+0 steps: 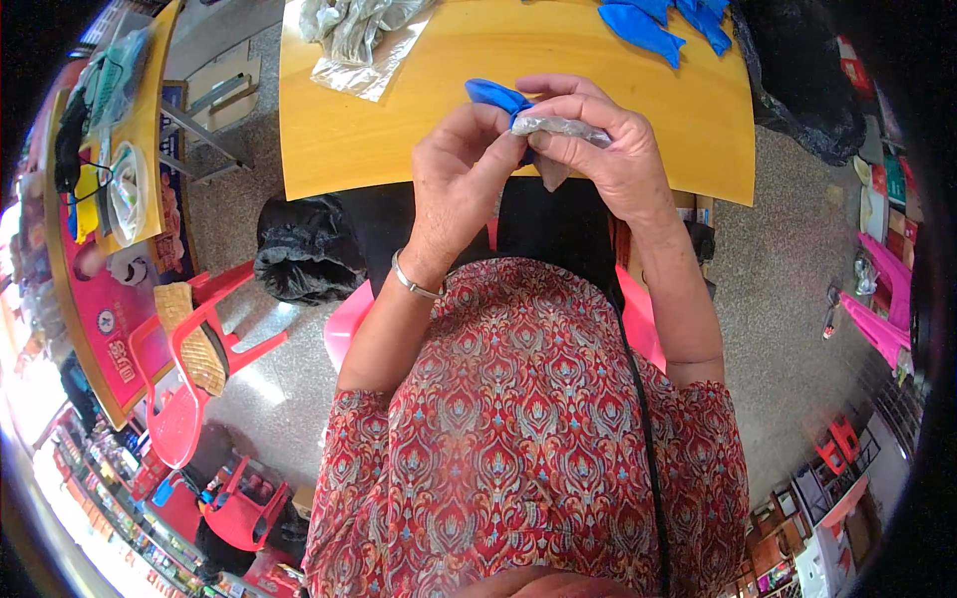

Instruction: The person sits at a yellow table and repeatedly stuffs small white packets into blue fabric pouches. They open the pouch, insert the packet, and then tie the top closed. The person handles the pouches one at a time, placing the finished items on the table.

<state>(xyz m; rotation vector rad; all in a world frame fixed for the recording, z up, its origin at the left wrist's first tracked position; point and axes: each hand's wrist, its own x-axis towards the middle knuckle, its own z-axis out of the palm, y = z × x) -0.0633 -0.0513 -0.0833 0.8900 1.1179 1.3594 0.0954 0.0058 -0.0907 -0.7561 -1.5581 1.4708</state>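
Head view: a small blue piece [498, 97] and a limp grey strip [566, 128] meet between the fingertips, near the top centre of the frame, over the front edge of the table. The left hand [454, 169] pinches the blue piece between thumb and bent fingers, its thumb tip up against the strip's left end. The right hand [626, 154] grasps the strip, thumb below and fingers above, with a loose end hanging under it. Whether strip and blue piece are joined is hidden by the fingers.

By the look of it, the step in hand is fine work at the point where the two meet, both hands sharing it. The next move seems to call for a steady left pinch while the right fingers guide the strip; so soft a thing could fold or slip.

Farther out, the yellow table [399, 140] bears a grey bundle [364, 25] on a clear bag [349, 78] at the upper left, and more blue pieces [643, 35] at the upper right. Beyond its right edge hangs a black bag [807, 85]; a red chair [177, 424] stands at the left of the frame.
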